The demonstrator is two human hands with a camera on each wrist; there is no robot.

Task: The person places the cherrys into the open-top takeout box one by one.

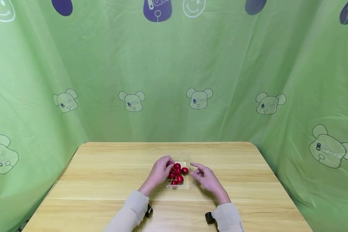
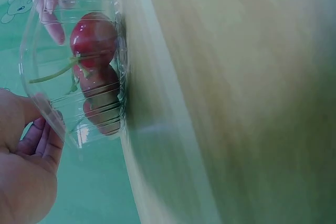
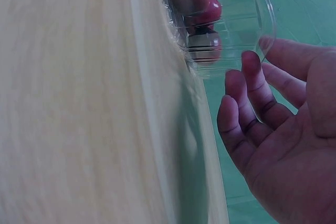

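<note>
- Near the middle of the pale wooden tabletop (image 1: pixel 104 180), a small clear plastic punnet (image 1: pixel 188 158) of glossy red cherries (image 1: pixel 177 172) is sitting between the person's two hands.
- The left hand (image 1: pixel 160 171) is reaching in from the punnet's left side, its fingers curling over the near-left rim; the left wrist view is showing those fingers (image 2: pixel 44 135) bending around the transparent wall (image 2: pixel 39 51), so the hand appears to be gripping the container's edge.
- The left forearm, in a light beige sleeve (image 1: pixel 130 212), is angling up from the lower edge toward the punnet, with a black wrist-worn device (image 1: pixel 149 211) showing at the cuff.
- The right hand (image 1: pixel 206 178) is hovering just beside the punnet's right side, holding nothing; its index finger is pointing toward the cherries while the other fingers are hanging loosely bent.
- The right wrist view is showing the relaxed fingers (image 3: pixel 252 108) lying close to the clear rim (image 3: pixel 265 9); whether they are touching it I cannot tell.
- Behind the tabletop, a green fabric backdrop printed with bear faces (image 1: pixel 199 98) is hanging on all three sides.
</note>
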